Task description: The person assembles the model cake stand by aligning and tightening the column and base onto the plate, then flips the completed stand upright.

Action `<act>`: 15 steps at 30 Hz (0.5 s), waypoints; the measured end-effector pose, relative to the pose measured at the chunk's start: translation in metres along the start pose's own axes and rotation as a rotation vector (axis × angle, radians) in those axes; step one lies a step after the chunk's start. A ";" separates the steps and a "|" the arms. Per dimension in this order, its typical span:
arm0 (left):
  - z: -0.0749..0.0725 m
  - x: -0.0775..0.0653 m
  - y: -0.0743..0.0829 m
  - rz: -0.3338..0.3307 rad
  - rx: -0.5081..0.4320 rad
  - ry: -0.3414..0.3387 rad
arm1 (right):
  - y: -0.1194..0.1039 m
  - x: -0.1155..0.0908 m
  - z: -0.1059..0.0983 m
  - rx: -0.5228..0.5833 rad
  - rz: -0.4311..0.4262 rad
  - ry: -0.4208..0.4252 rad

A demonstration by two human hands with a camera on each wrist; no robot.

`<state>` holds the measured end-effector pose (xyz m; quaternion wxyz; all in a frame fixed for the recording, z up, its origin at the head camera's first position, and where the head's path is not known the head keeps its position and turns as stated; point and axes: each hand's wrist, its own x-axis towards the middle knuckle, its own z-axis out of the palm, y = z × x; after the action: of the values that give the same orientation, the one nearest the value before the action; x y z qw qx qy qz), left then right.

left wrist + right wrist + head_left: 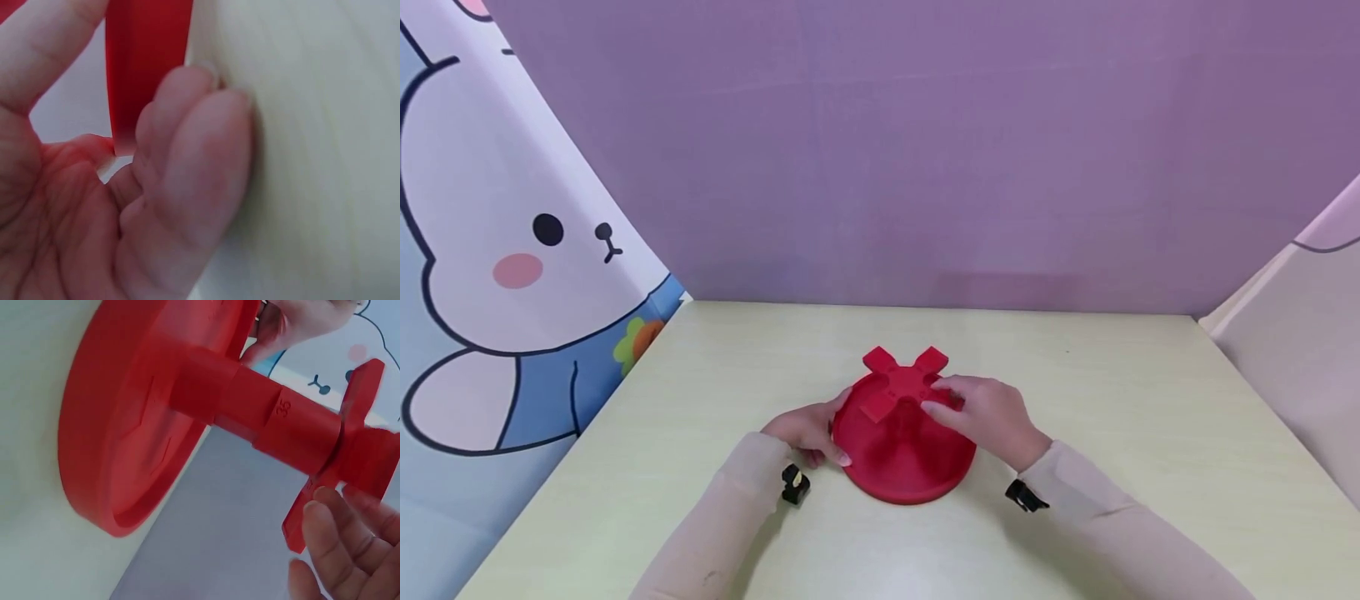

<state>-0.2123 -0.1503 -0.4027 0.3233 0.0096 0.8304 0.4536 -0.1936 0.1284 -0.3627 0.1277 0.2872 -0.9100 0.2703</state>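
Gripping base (917,471) — left hand (807,429); right hand (996,419) loosely curled round cross (905,382)

Pale wood-grain table (1150,433), purple backdrop (925,150) behind; cartoon-animal panel (475,183) at left, 1 pink cheek (517,271), green-orange flower (643,337); whitish side panel (1307,350) at right.

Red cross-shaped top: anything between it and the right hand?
Nothing visible. The right hand has its fingers at one arm of the red cross-shaped top. The left hand is lower, at the rim of the red base, out of the way.
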 end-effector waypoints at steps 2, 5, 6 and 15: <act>0.000 0.001 0.000 0.000 0.000 0.000 | 0.003 0.003 -0.003 0.024 -0.001 0.031; 0.000 0.003 -0.001 -0.013 -0.005 -0.005 | 0.010 0.009 -0.006 0.056 -0.020 0.087; 0.000 0.003 -0.001 -0.017 -0.005 -0.003 | 0.012 0.011 -0.007 0.061 -0.033 0.100; 0.000 0.003 0.000 -0.005 0.030 0.015 | 0.026 0.020 -0.006 0.060 -0.040 -0.052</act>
<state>-0.2142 -0.1494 -0.4044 0.3182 0.0091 0.8396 0.4402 -0.2248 0.1407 -0.3607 0.1008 0.3159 -0.8985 0.2876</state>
